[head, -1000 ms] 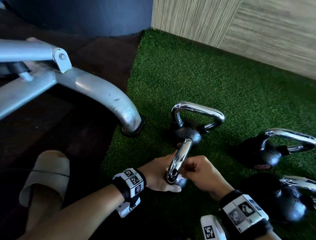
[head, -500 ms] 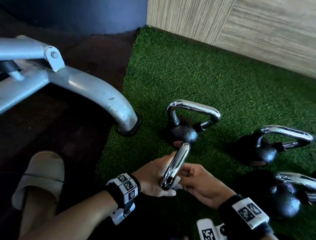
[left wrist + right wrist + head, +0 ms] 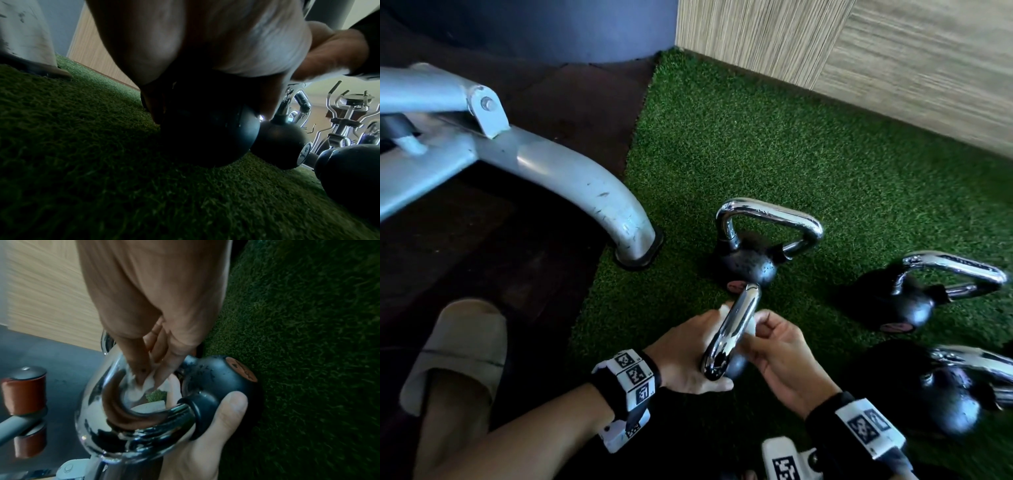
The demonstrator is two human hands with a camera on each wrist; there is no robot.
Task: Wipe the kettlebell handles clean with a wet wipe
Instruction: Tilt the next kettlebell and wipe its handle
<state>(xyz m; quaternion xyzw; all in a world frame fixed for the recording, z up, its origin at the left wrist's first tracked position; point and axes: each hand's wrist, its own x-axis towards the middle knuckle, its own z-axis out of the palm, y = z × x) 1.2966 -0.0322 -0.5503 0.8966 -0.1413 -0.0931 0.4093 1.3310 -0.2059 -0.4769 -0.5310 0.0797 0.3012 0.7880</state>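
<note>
Held a small kettlebell (image 3: 726, 368) tipped over, low on the green grass mat (image 3: 791, 154), right in front of the knees. Wrapped the left hand (image 3: 688, 356) round its black ball (image 3: 216, 378), with the thumb curled by the neck where the shiny handle (image 3: 123, 426) goes in. Gripped it tight that way. Pointed the handle up and away, toward the next kettlebell (image 3: 748, 260).

Pinched a white wet wipe (image 3: 150, 382) in the right hand (image 3: 780, 353), fingers bent round it. Pushed the wipe inside the loop of the handle, against the shiny metal. Could see a bit of white poking out on each side of the handle from above.

Stood three more weights on the mat. Had that next kettlebell just past the held one, upright, nearly touching the tip of its handle. Had a second kettlebell (image 3: 907, 301) off to the right, and a third kettlebell (image 3: 955, 401) nearer, at the right edge, a bit blurry.

Rested a big grey metal leg (image 3: 571, 171) at the left edge of the mat, its foot on the grass. Showed a tan sandal (image 3: 462, 342) on the dark floor (image 3: 482, 257) at the lower left. Ran a wood wall (image 3: 893, 51) along the far side of the mat.
</note>
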